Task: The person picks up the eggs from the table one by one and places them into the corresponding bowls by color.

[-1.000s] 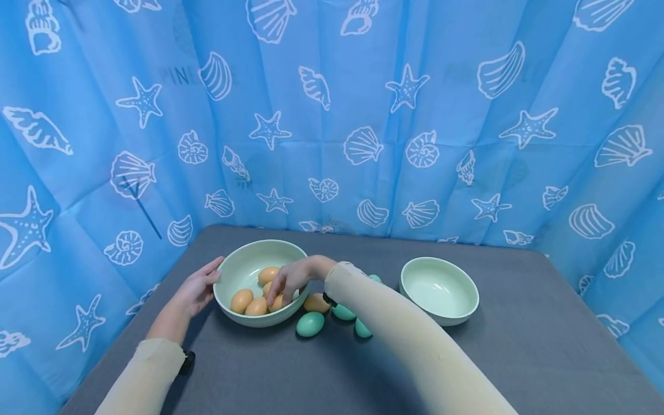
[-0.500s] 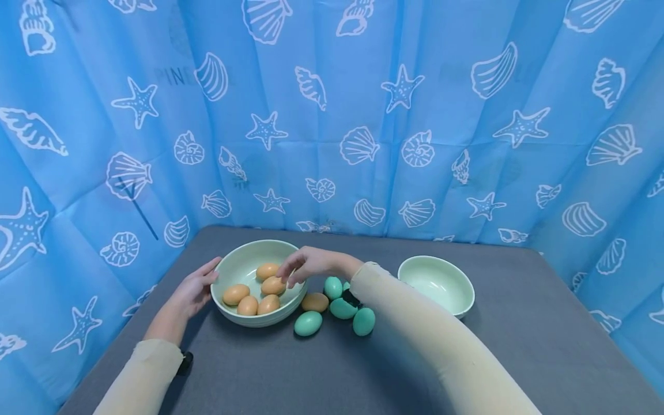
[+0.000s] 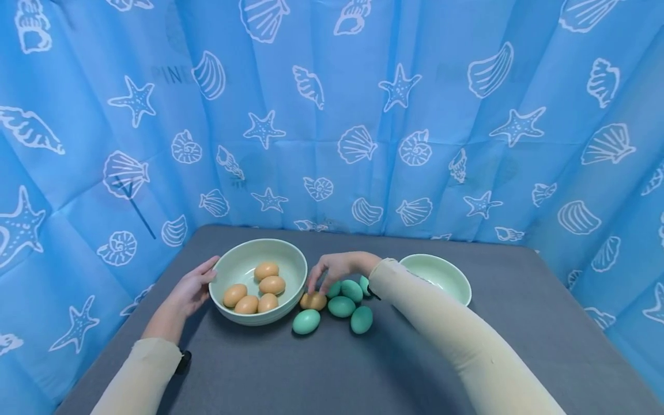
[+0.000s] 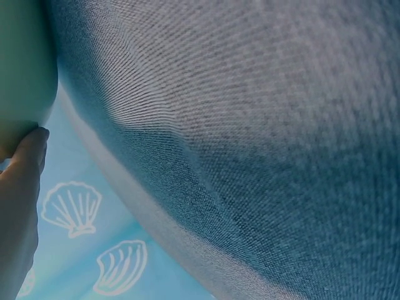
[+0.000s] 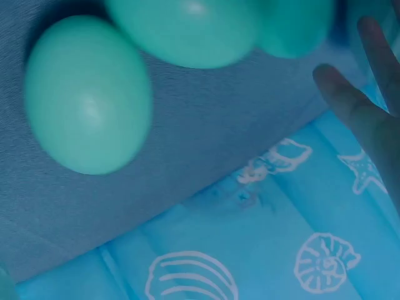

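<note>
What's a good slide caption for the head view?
Left hand touches a bowl holding five orange eggs; right hand at a sixth, beside green eggs.

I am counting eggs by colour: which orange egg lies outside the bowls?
The single orange egg beneath the right hand, just right of the left bowl; the other five orange eggs lie inside that bowl.

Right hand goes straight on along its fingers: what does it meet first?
Likely the orange egg on the table, just beside the bowl. The right hand points down at it; whether they touch is unclear.
</note>
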### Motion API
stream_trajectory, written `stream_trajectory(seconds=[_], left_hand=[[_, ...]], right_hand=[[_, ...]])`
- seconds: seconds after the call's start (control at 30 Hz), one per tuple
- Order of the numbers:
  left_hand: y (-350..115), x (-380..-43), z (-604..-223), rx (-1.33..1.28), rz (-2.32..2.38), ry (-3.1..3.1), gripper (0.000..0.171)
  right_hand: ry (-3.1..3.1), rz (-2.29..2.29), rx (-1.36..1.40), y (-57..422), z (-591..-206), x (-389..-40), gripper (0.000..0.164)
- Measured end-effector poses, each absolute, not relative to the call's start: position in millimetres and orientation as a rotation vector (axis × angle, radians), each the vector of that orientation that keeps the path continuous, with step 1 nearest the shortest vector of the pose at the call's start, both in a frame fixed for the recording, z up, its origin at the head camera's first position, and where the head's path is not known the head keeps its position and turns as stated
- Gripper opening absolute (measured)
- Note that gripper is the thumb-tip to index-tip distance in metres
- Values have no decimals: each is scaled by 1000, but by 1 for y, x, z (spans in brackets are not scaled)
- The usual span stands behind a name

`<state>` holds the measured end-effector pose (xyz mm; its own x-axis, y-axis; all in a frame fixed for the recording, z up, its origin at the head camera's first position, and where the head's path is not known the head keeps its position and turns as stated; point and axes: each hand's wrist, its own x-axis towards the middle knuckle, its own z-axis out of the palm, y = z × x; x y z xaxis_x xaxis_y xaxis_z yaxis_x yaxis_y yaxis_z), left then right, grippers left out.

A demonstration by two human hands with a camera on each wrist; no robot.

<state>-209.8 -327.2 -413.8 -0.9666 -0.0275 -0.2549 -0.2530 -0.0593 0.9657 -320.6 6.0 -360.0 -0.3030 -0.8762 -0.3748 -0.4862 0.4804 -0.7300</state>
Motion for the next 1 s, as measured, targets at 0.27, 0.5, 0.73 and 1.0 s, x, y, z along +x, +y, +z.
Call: stream_trajectory(seconds=[0.27,0.5,0.73,1.0], left_hand=[[-325,-211,-413,-328,2170,2019,55],[-324,-211,-412,-353,2166,2019,55],[-327,-210,-414,-340,2181,2008,54],[-329,-211,-414,-324,2188,2011,55]], right_hand=[[1999,-555,-1027,5,-375,-323,27],[1975,-476,-1068,2,-382,-326,27],[1971,-454,-1097,-3,-389,-325,27],[1967,-518,-1115,-6,-393,-323,22]])
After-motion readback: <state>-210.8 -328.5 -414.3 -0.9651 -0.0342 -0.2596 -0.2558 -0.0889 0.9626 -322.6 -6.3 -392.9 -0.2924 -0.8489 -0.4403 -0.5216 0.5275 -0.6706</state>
